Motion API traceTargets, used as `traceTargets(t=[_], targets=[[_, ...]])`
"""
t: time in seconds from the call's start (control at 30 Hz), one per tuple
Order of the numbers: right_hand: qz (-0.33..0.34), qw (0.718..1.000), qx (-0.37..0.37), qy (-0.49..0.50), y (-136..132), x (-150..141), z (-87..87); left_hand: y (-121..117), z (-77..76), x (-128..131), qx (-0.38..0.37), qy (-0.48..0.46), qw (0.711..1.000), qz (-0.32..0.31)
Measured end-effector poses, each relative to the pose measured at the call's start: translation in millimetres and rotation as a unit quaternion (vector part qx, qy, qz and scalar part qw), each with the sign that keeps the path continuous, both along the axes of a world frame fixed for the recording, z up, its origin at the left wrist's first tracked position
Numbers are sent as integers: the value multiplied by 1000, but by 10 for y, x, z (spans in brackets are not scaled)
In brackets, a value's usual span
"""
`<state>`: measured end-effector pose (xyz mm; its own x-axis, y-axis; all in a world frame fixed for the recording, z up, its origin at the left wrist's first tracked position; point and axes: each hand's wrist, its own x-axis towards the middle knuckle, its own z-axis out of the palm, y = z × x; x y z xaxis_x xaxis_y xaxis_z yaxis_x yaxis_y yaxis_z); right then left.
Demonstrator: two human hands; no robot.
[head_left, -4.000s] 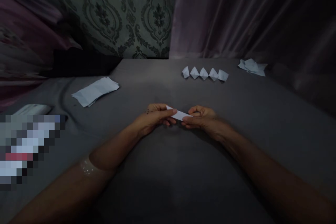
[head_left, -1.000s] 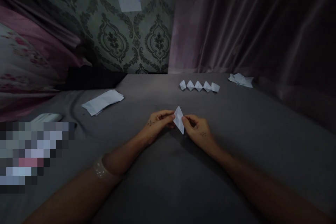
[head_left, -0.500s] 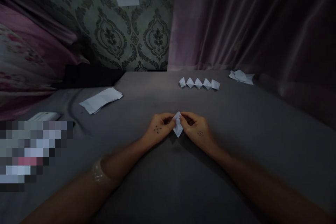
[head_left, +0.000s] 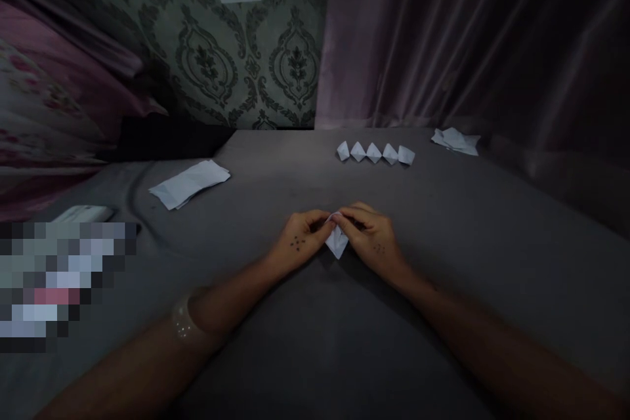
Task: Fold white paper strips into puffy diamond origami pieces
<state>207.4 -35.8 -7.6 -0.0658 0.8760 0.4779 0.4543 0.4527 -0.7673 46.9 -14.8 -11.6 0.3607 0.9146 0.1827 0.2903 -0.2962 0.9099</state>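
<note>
Between my two hands is a small piece of folded white paper (head_left: 337, 246), diamond-shaped, its lower point facing me. My left hand (head_left: 304, 236) pinches its left side between thumb and fingers. On the other side my right hand (head_left: 370, 233) grips it too, the thumb pressing near the upper point close to my left thumb. The fingertips behind the paper are hidden. Farther back, a row of several folded white paper pieces (head_left: 375, 153) stands on the grey cloth surface (head_left: 275, 177).
A stack of white paper sheets (head_left: 191, 184) lies at the left, and crumpled white papers (head_left: 456, 141) at the far right. A white object (head_left: 83, 213) sits at the left edge beside a pixelated area. Black cloth (head_left: 172, 138) and a pink curtain (head_left: 354, 46) border the back.
My right hand has shifted slightly up and its thumb has moved to the paper's upper point, covering it. My left thumb has also moved up. The view has tilted slightly down.
</note>
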Motion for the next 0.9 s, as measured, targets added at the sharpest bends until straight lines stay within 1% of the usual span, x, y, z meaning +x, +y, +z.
traceTargets(t=[0.1, 0.17, 0.23, 0.27, 0.33, 0.4, 0.47, 0.5, 0.57, 0.7, 0.8, 0.9], targets=[[34, 999, 29, 5, -4, -16, -5, -10, -2, -22, 42, 26, 998, 26], [29, 999, 30, 23, -12, -38, 2, -23, 4, -40, 97, 47, 993, 46], [12, 997, 2, 70, -23, -56, 25, -32, 13, -57, 170, 58, 982, 61], [7, 994, -30, 103, -30, -60, 41, -33, 17, -65, 210, 60, 973, 71], [14, 977, -126, 171, -47, -57, 76, -26, 18, -81, 288, 56, 951, 100], [42, 947, -232, 220, -69, -48, 105, -8, 13, -98, 348, 56, 927, 131], [81, 918, -306, 238, -91, -49, 123, 12, 6, -114, 387, 64, 907, 152], [97, 909, -326, 241, -102, -54, 128, 20, 3, -120, 398, 69, 901, 159], [112, 900, -348, 238, -119, -74, 133, 29, 2, -126, 410, 77, 894, 164], [97, 896, -369, 225, -132, -108, 141, 16, 18, -118, 421, 77, 888, 170], [91, 896, -375, 221, -129, -117, 150, 2, 23, -109, 415, 77, 891, 167], [79, 895, -375, 228, -122, -137, 146, -2, 11, -99, 392, 71, 901, 171]])
